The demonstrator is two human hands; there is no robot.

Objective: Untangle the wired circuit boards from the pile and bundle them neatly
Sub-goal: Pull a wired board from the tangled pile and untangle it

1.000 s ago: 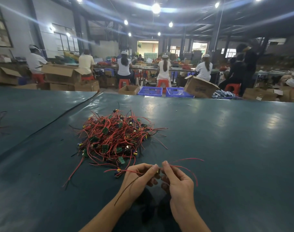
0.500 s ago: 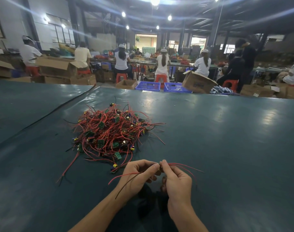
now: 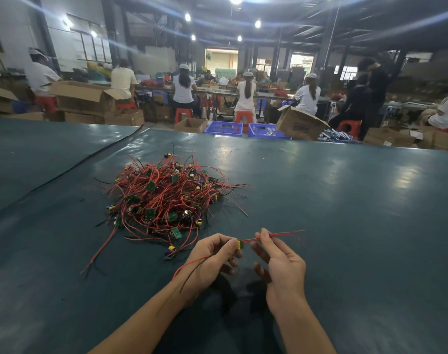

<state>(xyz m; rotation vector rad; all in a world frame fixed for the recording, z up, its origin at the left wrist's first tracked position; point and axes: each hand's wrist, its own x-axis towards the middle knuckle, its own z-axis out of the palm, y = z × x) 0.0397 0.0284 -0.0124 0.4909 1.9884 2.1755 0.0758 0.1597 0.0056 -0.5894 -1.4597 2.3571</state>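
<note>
Low in the middle of the frame, the left hand (image 3: 212, 259) pinches a small circuit board (image 3: 240, 244) between thumb and forefinger, its grip closed on the board. Just to the right, the right hand (image 3: 281, 261) has its grip closed on the red wires (image 3: 281, 234) that run from the board, while its other fingers curl loosely. The wire ends stick out toward the right. From the left hand, loose wires (image 3: 189, 263), one red and one dark, trail toward the lower left. The pile (image 3: 166, 198) of tangled red wires and green boards lies on the dark green counter (image 3: 345, 226), left of centre, just above the hands in the frame. Blue crates (image 3: 224, 129) sit past the counter's far edge.
</note>
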